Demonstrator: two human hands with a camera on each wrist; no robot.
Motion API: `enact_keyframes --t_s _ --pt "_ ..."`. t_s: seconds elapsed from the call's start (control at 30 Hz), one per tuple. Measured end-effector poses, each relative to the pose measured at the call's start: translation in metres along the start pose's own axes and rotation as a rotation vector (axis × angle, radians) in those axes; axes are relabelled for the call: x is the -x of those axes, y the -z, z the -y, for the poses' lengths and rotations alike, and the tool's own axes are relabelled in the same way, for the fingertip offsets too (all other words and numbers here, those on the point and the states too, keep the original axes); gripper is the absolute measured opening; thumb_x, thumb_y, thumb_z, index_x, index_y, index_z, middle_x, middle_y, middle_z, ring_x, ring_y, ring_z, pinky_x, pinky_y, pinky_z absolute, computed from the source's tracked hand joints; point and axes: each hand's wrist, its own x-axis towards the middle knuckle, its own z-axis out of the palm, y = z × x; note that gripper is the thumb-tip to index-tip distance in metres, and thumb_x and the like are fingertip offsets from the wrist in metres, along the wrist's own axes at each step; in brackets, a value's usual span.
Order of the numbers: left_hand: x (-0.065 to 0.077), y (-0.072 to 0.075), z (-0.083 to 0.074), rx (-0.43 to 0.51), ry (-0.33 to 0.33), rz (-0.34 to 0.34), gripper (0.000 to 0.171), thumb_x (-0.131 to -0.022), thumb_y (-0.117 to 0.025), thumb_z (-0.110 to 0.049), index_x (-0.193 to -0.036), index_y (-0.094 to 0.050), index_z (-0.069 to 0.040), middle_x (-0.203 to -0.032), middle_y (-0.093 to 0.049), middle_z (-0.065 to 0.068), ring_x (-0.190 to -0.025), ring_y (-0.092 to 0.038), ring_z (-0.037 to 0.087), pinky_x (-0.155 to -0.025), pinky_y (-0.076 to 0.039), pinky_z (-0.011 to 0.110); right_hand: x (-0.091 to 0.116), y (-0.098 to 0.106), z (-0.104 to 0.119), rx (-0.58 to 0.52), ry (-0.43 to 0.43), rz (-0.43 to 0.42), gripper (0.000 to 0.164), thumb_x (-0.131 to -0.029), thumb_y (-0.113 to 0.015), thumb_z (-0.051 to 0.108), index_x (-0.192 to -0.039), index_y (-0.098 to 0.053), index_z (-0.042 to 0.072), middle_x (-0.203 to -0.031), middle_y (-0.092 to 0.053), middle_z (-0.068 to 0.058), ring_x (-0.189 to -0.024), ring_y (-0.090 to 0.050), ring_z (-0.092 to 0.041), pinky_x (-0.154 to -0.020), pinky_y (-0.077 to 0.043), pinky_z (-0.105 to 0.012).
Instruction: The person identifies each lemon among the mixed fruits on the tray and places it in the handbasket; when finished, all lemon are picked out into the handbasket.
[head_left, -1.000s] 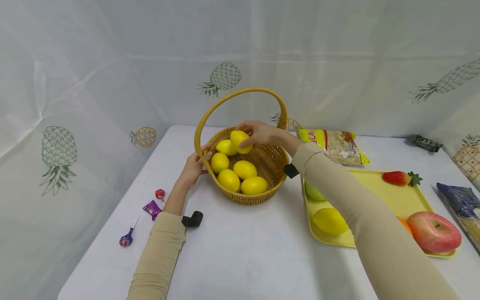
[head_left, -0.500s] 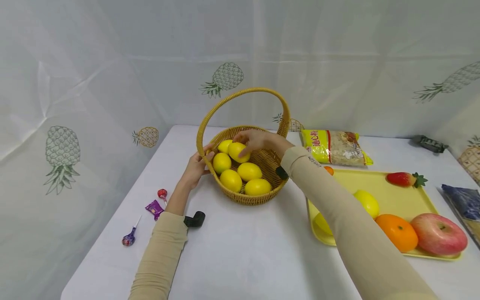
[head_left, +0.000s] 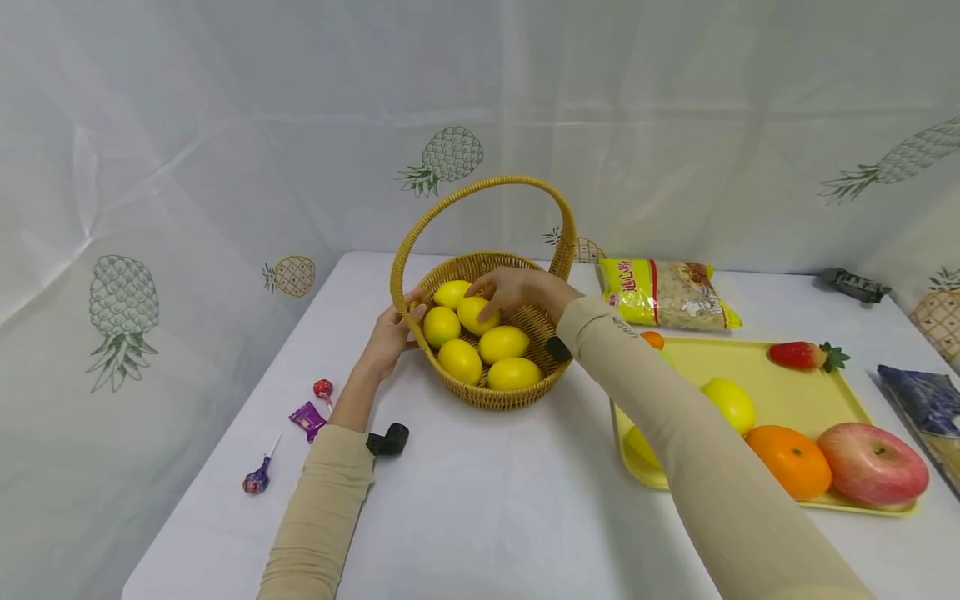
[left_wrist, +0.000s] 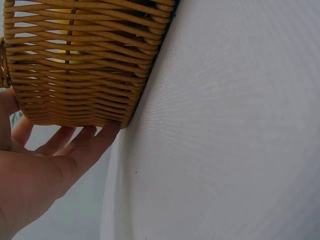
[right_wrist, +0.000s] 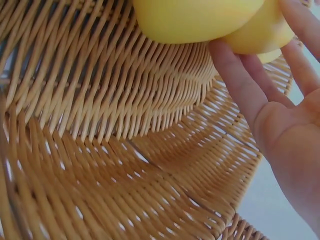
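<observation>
A round wicker basket (head_left: 480, 398) with a tall arched handle stands on the white table, holding several yellow lemons (head_left: 513, 374). My left hand (head_left: 390, 337) holds its left side near the handle's base. In the left wrist view, the fingers (left_wrist: 90, 147) of that hand lie against the woven outer wall. Inside the basket, my right hand (head_left: 517, 290) has its thumb and fingers around one lemon (head_left: 472, 317), low among the others. The right wrist view shows the fingers (right_wrist: 235, 70) touching a lemon (right_wrist: 200, 20), with part of the hand cut off.
Right of the basket lies a yellow tray (head_left: 795, 400) with a lemon (head_left: 731, 404), an orange (head_left: 789, 460), an apple (head_left: 872, 463) and a strawberry (head_left: 797, 356). Behind it is a food packet (head_left: 667, 293). Lollipops (head_left: 257, 479) and a purple-wrapped candy (head_left: 307, 420) lie at left.
My right hand has lowered the lemon from above the others down into the basket among them. The left hand has stayed at the basket's side.
</observation>
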Motion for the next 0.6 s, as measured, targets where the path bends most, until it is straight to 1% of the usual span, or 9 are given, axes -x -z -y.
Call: enact_keyframes --t_s 0.1,0.2,0.27,0.33,0.43,0.5,0.6 --pt "0.002 -0.002 -0.004 0.013 0.006 0.008 0.05 -0.105 -0.045 -0.021 -0.151 -0.033 -0.01 -0.152 -0.031 0.018 -0.132 -0.037 0.036 -0.099 -0.041 0.056 0.004 0.003 0.0 -0.065 -0.007 -0.002 0.053 -0.093 -0.066 0.012 -0.142 -0.047 0.013 -0.146 -0.039 -0.017 -0.131 -0.041 -0.028 -0.1 -0.044 -0.043" --pt "0.008 -0.004 -0.013 0.008 0.005 0.015 0.049 -0.105 -0.043 -0.017 -0.152 -0.03 -0.007 -0.151 -0.029 0.021 -0.132 -0.036 0.039 -0.099 -0.041 0.057 0.01 0.01 0.003 -0.154 0.005 0.012 0.049 -0.096 -0.062 0.01 -0.142 -0.046 0.01 -0.144 -0.04 -0.017 -0.129 -0.043 -0.03 -0.101 -0.043 -0.046" --pt "0.009 -0.005 -0.017 0.002 0.004 0.019 0.049 -0.105 -0.043 -0.017 -0.151 -0.03 -0.006 -0.151 -0.029 0.022 -0.132 -0.036 0.039 -0.099 -0.041 0.057 0.016 0.017 0.006 -0.203 0.025 0.026 0.048 -0.097 -0.059 0.01 -0.143 -0.044 0.008 -0.143 -0.041 -0.016 -0.129 -0.043 -0.031 -0.102 -0.041 -0.048" --pt "0.008 -0.004 -0.014 -0.008 -0.001 0.02 0.05 -0.105 -0.042 -0.019 -0.152 -0.029 -0.006 -0.151 -0.028 0.024 -0.132 -0.036 0.04 -0.098 -0.042 0.057 0.025 0.024 0.008 -0.209 0.057 0.054 0.047 -0.099 -0.056 0.012 -0.144 -0.042 0.006 -0.144 -0.039 -0.016 -0.13 -0.041 -0.033 -0.101 -0.042 -0.048" --pt "0.003 -0.002 -0.004 -0.011 -0.009 0.011 0.051 -0.105 -0.044 -0.025 -0.152 -0.031 -0.01 -0.151 -0.029 0.021 -0.131 -0.037 0.038 -0.098 -0.042 0.056 0.041 0.036 0.01 -0.209 0.102 0.081 0.047 -0.1 -0.056 0.015 -0.144 -0.042 0.007 -0.146 -0.038 -0.014 -0.132 -0.039 -0.033 -0.099 -0.045 -0.045" --pt "0.0 -0.001 0.0 -0.014 -0.015 0.003 0.051 -0.105 -0.045 -0.025 -0.152 -0.032 -0.012 -0.151 -0.031 0.02 -0.131 -0.038 0.037 -0.098 -0.043 0.055 0.056 0.044 0.011 -0.205 0.124 0.104 0.048 -0.1 -0.056 0.018 -0.145 -0.041 0.009 -0.146 -0.037 -0.015 -0.133 -0.038 -0.032 -0.096 -0.048 -0.042" --pt "0.0 0.0 0.002 -0.016 -0.014 -0.01 0.05 -0.104 -0.047 -0.026 -0.151 -0.035 -0.013 -0.152 -0.031 0.016 -0.132 -0.037 0.035 -0.098 -0.043 0.055 0.08 0.055 0.008 -0.24 0.153 0.126 0.052 -0.1 -0.056 0.02 -0.147 -0.037 0.01 -0.148 -0.034 -0.017 -0.134 -0.036 -0.034 -0.097 -0.047 -0.044"
